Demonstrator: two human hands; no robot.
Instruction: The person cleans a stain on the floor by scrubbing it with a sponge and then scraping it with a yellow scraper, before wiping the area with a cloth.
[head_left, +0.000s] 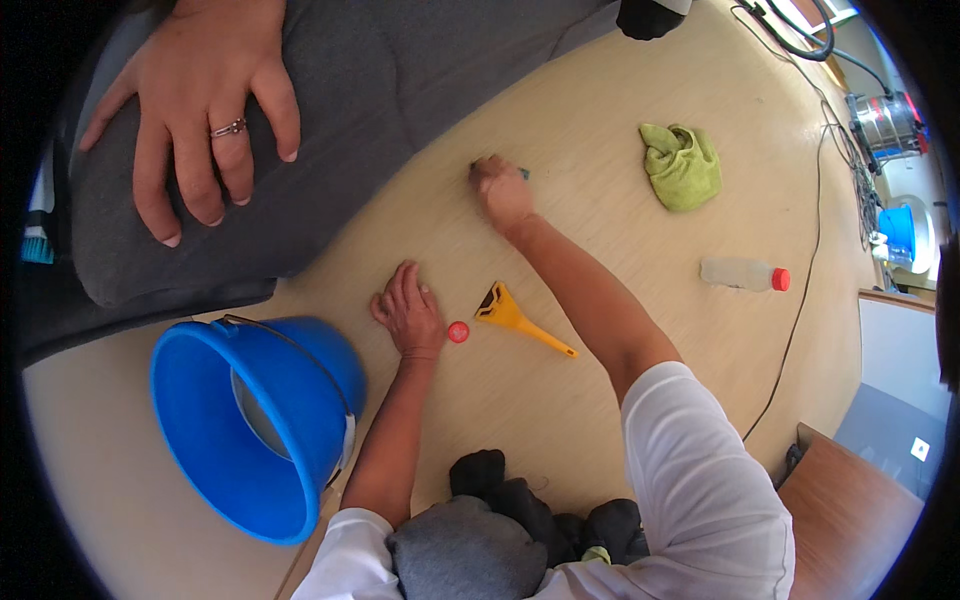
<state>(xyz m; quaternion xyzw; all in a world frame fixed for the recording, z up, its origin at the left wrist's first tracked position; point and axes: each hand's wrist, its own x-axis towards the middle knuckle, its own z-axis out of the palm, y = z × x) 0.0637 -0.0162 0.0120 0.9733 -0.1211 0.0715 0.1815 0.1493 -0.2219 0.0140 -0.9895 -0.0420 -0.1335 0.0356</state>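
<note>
My right hand (504, 191) is closed over a small dark teal thing (523, 174), perhaps a scouring pad, and presses it to the light wood-look floor (600, 210). My fingers hide most of it. Palm down on the floor rests my left hand (409, 311), holding nothing. Just right of its wrist lies a red round cap (458, 331). A yellow scraper (517, 319) with a black head lies between my forearms. Left of my left arm stands a blue bucket (330, 360) with a wire handle, its mouth towards me.
Another person's ringed hand (202, 112) rests on a dark grey trouser leg (360, 90). To the right are a crumpled green cloth (682, 169), a red-capped plastic bottle (739, 274) lying down, a black cable (806, 285) and a canister vacuum cleaner (886, 124). A brush (37, 244) is far left.
</note>
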